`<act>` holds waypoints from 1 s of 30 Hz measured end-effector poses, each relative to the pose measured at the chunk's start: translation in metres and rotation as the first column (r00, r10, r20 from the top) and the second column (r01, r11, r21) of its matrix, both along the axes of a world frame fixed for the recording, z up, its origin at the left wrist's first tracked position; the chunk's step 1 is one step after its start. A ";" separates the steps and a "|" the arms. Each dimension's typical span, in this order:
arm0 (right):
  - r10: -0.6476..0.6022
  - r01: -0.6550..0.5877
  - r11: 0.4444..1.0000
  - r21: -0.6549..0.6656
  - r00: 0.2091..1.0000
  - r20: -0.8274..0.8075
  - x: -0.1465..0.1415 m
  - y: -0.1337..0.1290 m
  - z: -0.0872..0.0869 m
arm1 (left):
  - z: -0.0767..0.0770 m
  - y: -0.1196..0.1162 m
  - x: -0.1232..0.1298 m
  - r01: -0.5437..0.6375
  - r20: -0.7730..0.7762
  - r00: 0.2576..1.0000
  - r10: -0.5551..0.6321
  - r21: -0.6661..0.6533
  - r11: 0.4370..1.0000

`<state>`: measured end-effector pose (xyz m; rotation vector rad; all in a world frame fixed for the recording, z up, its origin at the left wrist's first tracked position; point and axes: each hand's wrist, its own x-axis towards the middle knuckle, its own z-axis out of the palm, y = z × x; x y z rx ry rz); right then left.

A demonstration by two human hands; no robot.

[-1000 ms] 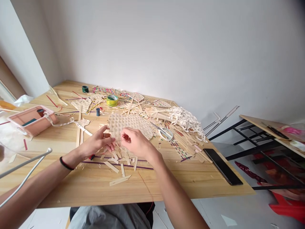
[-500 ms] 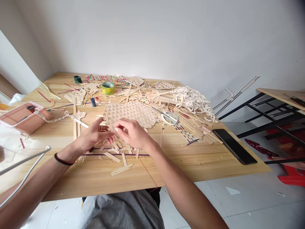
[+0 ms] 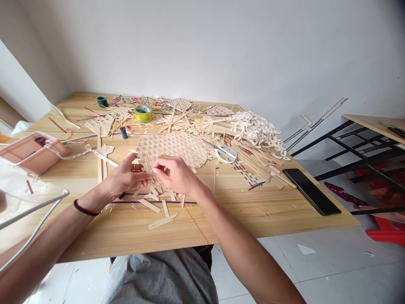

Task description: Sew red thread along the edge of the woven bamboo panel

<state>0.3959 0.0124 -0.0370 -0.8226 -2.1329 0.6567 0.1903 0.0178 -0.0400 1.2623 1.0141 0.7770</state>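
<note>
Nearest: red thread [image 3: 198,226] on the near side of the mat [image 3: 177,150], its lower end lost over the table [image 3: 247,228] edge, its upper end fading among pale scraps [image 3: 163,221]. A purple strip [image 3: 177,202] lies between those scraps and the mat, roughly side to side. Phone [image 3: 311,192] well to the mat's right. Left hand [image 3: 126,179] at the mat's near left corner, fingers loosely curled; right hand [image 3: 172,173] over its near edge, thumb and forefinger brought together, the closer of the two to the mat's middle. Fingertips face each other, a small gap between; anything held there is too fine to make out, so cannot tell whether either hand grips. The mat lies flat just beyond the fingers, long axis seemingly side to side, near left part hidden by the hands; contact unclear. Scissors [image 3: 226,155] at its right end; tape [image 3: 143,114] beyond its far left.
</note>
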 end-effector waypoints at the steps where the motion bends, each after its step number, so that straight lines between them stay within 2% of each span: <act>1: 0.001 -0.001 1.000 -0.009 1.000 0.005 0.000 0.000 0.000 | 0.000 0.000 0.001 -0.005 0.000 1.000 0.005 -0.003 1.000; 9: 0.023 -0.021 1.000 -0.022 0.995 0.094 -0.003 0.002 -0.008 | -0.002 0.002 0.000 -0.040 0.008 0.999 0.040 -0.023 0.999; 16: -0.013 0.013 1.000 0.004 0.997 0.071 -0.002 0.002 -0.005 | 0.003 0.004 0.000 -0.013 0.025 1.000 0.013 0.022 1.000; 30: -0.019 0.019 0.999 0.044 1.000 0.013 -0.001 0.002 -0.004 | 0.009 0.001 0.000 -0.006 0.003 1.000 0.006 0.026 1.000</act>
